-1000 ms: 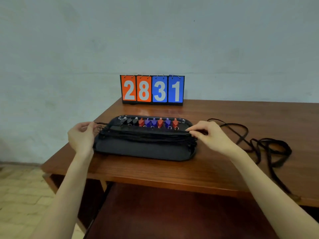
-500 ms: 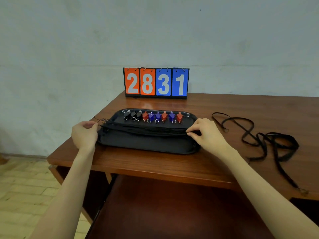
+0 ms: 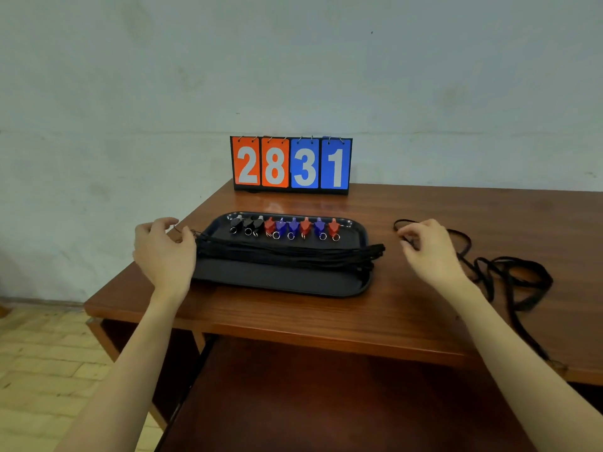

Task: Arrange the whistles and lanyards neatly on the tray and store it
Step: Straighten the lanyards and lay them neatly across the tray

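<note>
A black tray [image 3: 280, 282] lies on the wooden table [image 3: 326, 318]. Along its far side stands a row of several whistles [image 3: 284, 227], black at the left, then red and blue. A bundle of black lanyards [image 3: 287, 252] stretches across the middle of the tray, its ends hanging over both short sides. My left hand [image 3: 163, 249] is at the bundle's left end, thumb raised apart from the fingers, which touch the thin cord loops. My right hand [image 3: 427, 246] hovers right of the tray with fingers spread, holding nothing, beside a loose tangle of black lanyards [image 3: 509, 272].
A flip scoreboard [image 3: 291, 163] reading 28 and 31 stands at the table's back edge against the wall. Below the front edge a dark wooden lower surface [image 3: 326, 402] extends toward me. Tiled floor [image 3: 39, 353] lies to the left.
My right hand has let go of the bundle's right end and moved right toward the loose lanyards. My left hand has loosened at the left end. The bundle now rests on the tray.
</note>
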